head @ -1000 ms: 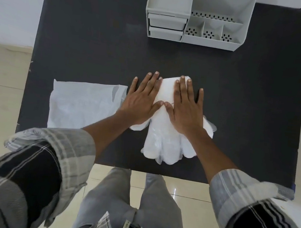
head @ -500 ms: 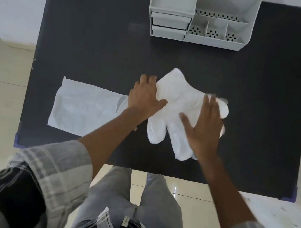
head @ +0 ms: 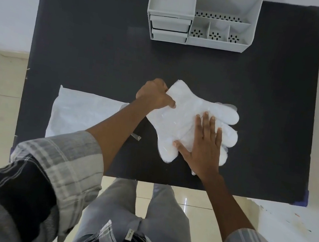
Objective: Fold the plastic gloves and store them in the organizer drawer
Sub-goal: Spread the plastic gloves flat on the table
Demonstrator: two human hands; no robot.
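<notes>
1. Here, seen from above: a stack of plastic gloves [head: 186,120] lies flat near the middle of a black table [head: 84,42], cuff end to the upper left, finger ends to the right and lower right.
2. Long axis runs diagonally, cuff far-left to fingertips near-right, so the stack sits skewed w/ respect to the person.
3. Left hand [head: 154,94] is at the cuff end; its fingers are curled, thumb on top, pinching the cuff edge.
4. Right hand [head: 204,144] lies flat, fingers straight and together, pressing on the palm area of the gloves, nearer the finger end.
5. Each hand thus has one end; the likely fold brings cuff over toward fingers, approx. along that diagonal, and the left hand is placed for it.
6. The organizer [head: 204,16] stands at the far table edge, well apart from the gloves; its drawers [head: 170,29], on its left side, look closed, though that is hard to confirm.
7. A separate flat plastic sheet, perhaps a bag [head: 84,112], lies left of the gloves, partly under the left forearm.
</notes>
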